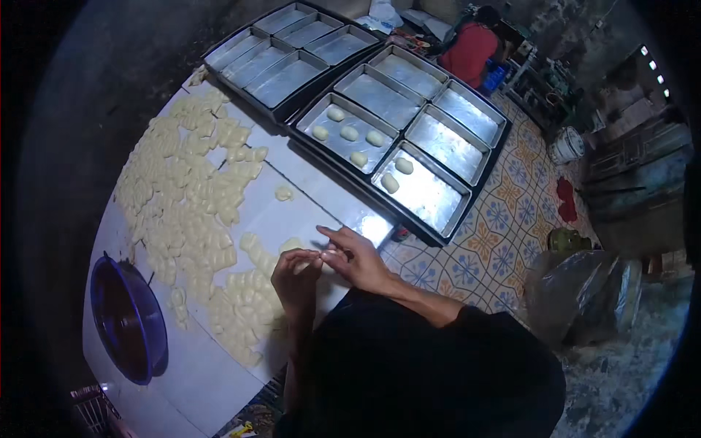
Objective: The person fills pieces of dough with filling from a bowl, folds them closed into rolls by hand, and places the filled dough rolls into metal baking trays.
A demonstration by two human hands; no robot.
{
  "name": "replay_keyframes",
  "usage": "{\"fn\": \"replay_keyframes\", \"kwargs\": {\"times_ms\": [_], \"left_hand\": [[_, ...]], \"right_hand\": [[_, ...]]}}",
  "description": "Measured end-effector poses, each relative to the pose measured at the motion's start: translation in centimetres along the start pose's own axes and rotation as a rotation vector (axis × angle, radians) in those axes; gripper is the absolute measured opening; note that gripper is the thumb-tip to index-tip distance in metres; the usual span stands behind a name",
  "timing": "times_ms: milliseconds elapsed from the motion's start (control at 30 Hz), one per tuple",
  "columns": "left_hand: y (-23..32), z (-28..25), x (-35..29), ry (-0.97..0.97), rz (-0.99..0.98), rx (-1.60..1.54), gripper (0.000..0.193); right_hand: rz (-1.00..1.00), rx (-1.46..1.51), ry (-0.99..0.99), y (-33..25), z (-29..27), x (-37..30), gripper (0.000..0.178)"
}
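Note:
My left hand (pixel 298 281) and my right hand (pixel 358 261) meet at the fingertips over the near edge of the white table (pixel 281 208). The left fingers are curled in. The right thumb presses against them, while one right finger points out to the left. Whatever is pinched between them is too small and hidden to make out. Pale dough pieces (pixel 186 190) spread thickly over the table, some right beside my left hand. One lone dough piece (pixel 283 193) lies apart, beyond my hands. Rounded dough balls (pixel 349 133) sit in two compartments of the nearer metal pan set (pixel 431 201).
A second pan set (pixel 281 69) stands at the far left, its compartments bare. A purple basin (pixel 150 321) rests on the table's left side. Beyond the pans a person in a red top (pixel 471 55) bends over. Patterned tiles (pixel 475 233) and a plastic bag (pixel 577 292) lie to the right.

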State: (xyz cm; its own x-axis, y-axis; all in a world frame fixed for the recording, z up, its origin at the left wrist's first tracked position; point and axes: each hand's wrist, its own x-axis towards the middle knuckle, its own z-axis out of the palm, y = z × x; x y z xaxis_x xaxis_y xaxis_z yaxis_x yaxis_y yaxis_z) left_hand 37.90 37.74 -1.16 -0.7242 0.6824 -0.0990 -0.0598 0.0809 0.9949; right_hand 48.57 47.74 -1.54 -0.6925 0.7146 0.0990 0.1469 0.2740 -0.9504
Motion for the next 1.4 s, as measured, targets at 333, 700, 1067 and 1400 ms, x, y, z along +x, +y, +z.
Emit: {"fn": "replay_keyframes", "kwargs": {"times_ms": [333, 700, 1067, 1400], "left_hand": [[0.0, 6.4, 1.2, -0.198, -0.394, 0.023, 0.018], [0.0, 9.3, 2.2, -0.432, 0.597, 0.199, 0.048], [-8.3, -1.9, 1.3, 0.456, 0.066, -0.214, 0.013], [-5.3, -1.5, -2.5, 0.324, 0.230, 0.093, 0.011]], "right_hand": [[0.289, 0.402, -0.087, 4.6, -6.2, 0.4, 0.016], [0.326, 0.376, -0.336, 6.5, -14.9, 1.5, 0.045], [-0.097, -0.131, 0.102, 8.0, -14.0, 5.9, 0.035], [-0.690, -0.704, -0.414, 11.4, 8.9, 18.6, 0.029]]}}
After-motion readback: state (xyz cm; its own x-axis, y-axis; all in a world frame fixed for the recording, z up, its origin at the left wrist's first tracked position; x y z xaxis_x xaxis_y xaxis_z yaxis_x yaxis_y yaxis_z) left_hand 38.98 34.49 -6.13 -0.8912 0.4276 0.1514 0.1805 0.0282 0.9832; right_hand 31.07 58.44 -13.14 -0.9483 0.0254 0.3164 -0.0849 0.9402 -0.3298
